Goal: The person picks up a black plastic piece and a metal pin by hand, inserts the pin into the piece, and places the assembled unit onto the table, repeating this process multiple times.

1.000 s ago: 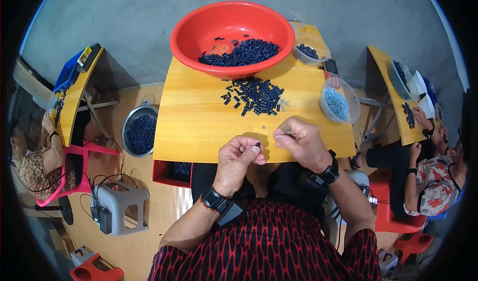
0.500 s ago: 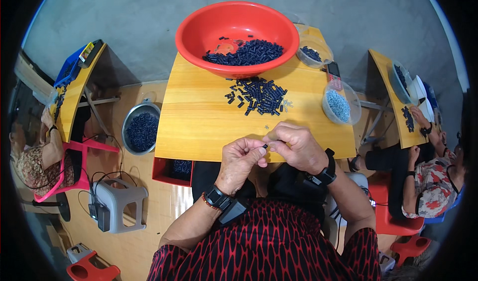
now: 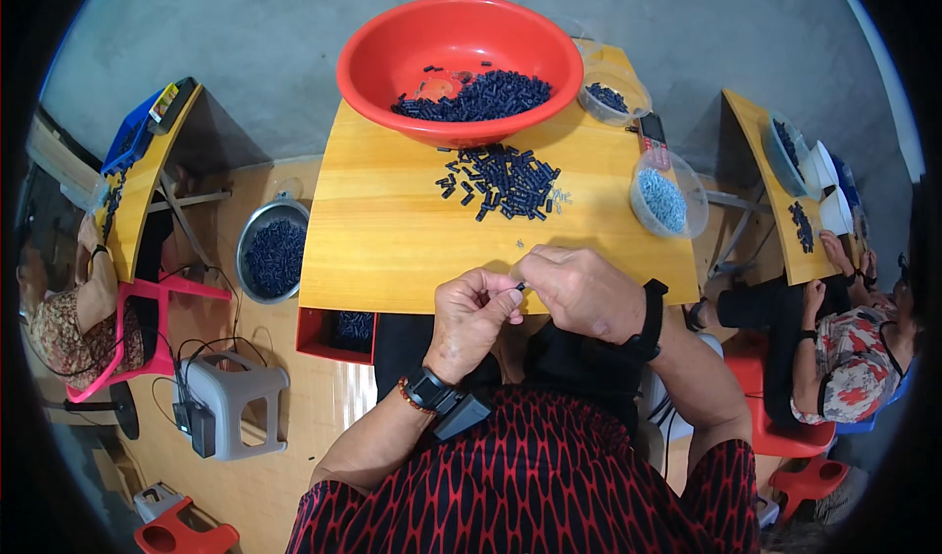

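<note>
At the front edge of the yellow table, my left hand pinches a small dark cylindrical piece between thumb and forefinger. My right hand is closed against the same spot, its fingertips meeting the piece; whether it holds a tiny part of its own is hidden. Beyond my hands lies a heap of small dark cylindrical pieces, with a few tiny pale bits at its right side. A large red basin behind the heap holds many more dark pieces.
Right of the heap stand a clear tub of light-blue bits, another clear tub with dark pieces and a phone. A metal bowl and a red drawer-like box sit lower left. People work at tables on both sides.
My right hand has turned over a little, its back now showing more, while its fingertips stay at the piece. My left hand keeps its pinch. The view has shifted slightly.
</note>
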A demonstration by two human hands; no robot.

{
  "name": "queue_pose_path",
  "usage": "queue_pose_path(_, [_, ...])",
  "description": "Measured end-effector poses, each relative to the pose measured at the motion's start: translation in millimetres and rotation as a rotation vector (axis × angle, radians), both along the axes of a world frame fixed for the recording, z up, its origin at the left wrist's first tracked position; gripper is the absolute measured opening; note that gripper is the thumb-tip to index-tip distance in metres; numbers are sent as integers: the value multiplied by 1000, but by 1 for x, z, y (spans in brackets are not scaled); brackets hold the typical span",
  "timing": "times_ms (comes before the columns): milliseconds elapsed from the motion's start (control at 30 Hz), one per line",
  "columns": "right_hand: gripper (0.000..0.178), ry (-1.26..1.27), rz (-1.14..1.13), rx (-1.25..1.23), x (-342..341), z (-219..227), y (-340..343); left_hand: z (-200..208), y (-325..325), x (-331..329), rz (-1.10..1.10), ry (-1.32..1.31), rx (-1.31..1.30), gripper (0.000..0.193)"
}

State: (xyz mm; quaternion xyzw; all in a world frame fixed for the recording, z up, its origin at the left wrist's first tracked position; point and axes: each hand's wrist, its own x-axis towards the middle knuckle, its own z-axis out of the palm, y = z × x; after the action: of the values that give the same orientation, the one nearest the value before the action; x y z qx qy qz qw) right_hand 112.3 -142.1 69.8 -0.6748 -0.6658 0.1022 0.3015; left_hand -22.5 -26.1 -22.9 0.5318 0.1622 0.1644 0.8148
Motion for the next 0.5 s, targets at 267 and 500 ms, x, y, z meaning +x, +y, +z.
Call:
queue_pose_path(267, [14, 521, -185, -51, 6, -27, -7, 3, -3, -1, 38, -19, 11, 8])
queue_pose_path(500, [9, 457, -317, 5, -4, -30, -13, 6, 0, -1, 3, -10, -98, 10])
